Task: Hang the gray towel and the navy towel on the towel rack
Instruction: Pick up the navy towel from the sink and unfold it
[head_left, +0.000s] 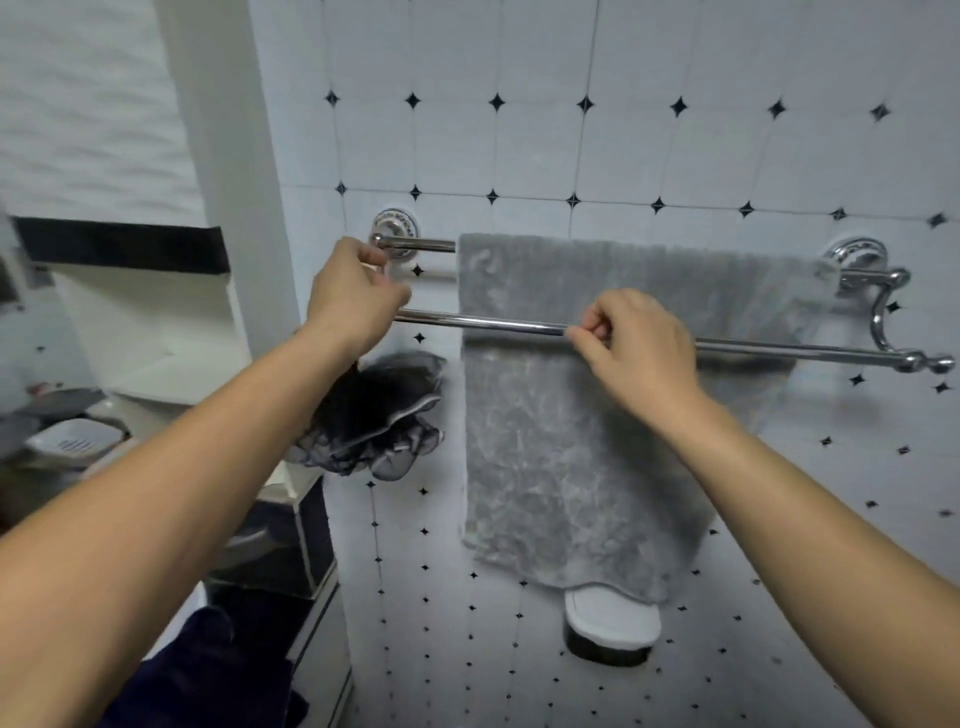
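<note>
Here, gray towel (571, 415) draped over rear bar; left hand (353, 296) curled closed, contents unclear; right hand (639, 348) pinching front bar.

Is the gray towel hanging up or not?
Hanging: the gray towel drapes over the towel rack's back bar, behind the front bar.

No text, label, brand, number or sign can be read anywhere in this view: the gray towel (571, 441), the chrome towel rack (779, 349), the tiled wall (649, 150) with its dark diamond insets and the blurred items at the left edge carry no lettering that can be made out
</note>
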